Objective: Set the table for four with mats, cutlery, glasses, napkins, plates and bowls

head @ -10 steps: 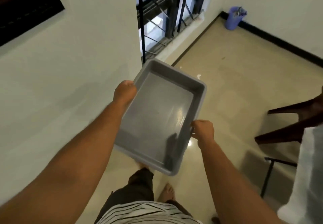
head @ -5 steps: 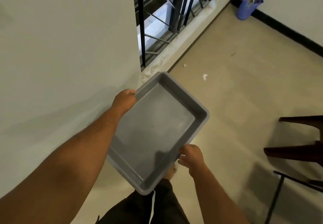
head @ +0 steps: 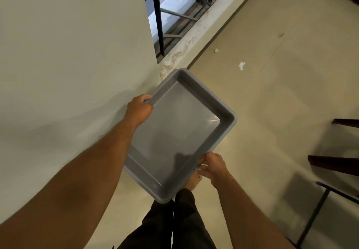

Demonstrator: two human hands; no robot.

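I carry an empty grey plastic tray [head: 180,130] low in front of me, tilted with its far corner toward the wall's foot. My left hand [head: 138,109] grips the tray's left rim, fingers curled over the edge. My right hand [head: 212,166] grips the near right rim, fingers curled round it. Nothing lies inside the tray. No mats, cutlery, glasses, napkins, plates or bowls are in view.
A white wall [head: 73,54] runs close on my left. A barred window [head: 174,12] reaches the floor ahead. Dark wooden chair parts [head: 334,163] and a metal leg [head: 314,212] stand at right. Two white scraps [head: 241,65] lie on the beige floor. My legs are below the tray.
The tray has come lower and turned, its near end swinging toward my legs. My right hand has slid back along the rim. The view has tipped down toward the floor.
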